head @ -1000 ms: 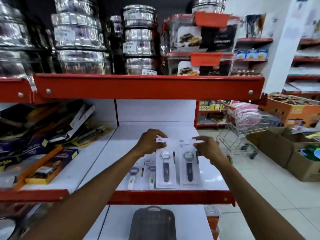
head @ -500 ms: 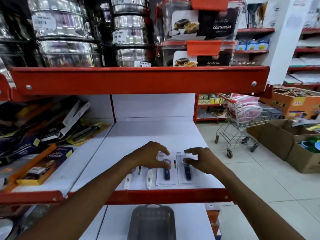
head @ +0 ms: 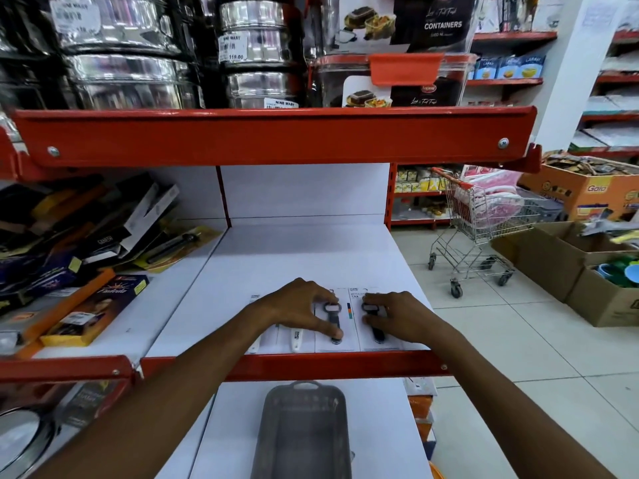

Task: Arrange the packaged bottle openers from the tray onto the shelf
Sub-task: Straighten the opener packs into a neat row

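Several carded bottle openers lie flat in a row at the front of the white shelf point(head: 304, 257). My left hand point(head: 297, 307) rests palm down on a black-handled opener pack point(head: 335, 335), thumb and fingers pinching the opener. My right hand point(head: 397, 316) presses on the neighbouring black opener pack point(head: 378, 337) at the right end. Two white-handled opener packs point(head: 295, 340) lie left of them, partly hidden under my left wrist. A grey plastic tray point(head: 302, 430) sits on the shelf below.
The red shelf lip point(head: 287, 366) runs just in front of the packs. Boxed knives and kitchen tools point(head: 93, 305) crowd the shelf section to the left. Steel tins and food containers point(head: 256, 57) fill the shelf above. A shopping trolley point(head: 484, 223) and cardboard boxes point(head: 570, 271) stand at right.
Both hands came down from holding the two black opener packs upright to laying them flat on the shelf front, and now press on them. The view has tilted downward.
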Motion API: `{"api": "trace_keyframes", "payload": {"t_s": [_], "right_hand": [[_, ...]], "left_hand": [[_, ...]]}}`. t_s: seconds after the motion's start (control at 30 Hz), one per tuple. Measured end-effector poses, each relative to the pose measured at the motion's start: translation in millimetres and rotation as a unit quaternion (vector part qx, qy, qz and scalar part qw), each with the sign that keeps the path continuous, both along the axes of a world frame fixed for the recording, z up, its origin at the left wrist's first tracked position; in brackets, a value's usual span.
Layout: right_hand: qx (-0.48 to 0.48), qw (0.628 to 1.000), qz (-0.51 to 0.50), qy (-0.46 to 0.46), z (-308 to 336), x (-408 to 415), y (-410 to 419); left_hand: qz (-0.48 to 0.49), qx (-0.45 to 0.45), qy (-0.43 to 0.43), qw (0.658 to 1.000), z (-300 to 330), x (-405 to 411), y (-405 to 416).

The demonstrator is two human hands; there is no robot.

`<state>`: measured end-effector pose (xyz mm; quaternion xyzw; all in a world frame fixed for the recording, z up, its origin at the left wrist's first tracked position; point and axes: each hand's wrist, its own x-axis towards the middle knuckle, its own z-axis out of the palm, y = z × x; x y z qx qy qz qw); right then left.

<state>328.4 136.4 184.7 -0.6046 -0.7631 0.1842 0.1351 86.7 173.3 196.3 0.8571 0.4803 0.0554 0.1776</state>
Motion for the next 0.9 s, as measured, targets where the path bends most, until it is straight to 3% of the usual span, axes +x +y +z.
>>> {"api": "trace_keyframes", "payload": {"t_s": [0.8, 0.9], "right_hand": [[0.028, 1.000, -0.010, -0.008, 4, -13, -23], [0.029, 0.999, -0.015, 0.010, 6, -15, -25]], "left_hand": [[0.009, -0.010, 0.013, 1.000, -2, -4, -11], [0.021, -0.021, -0.020, 0.999, 3, -14, -12]]}}
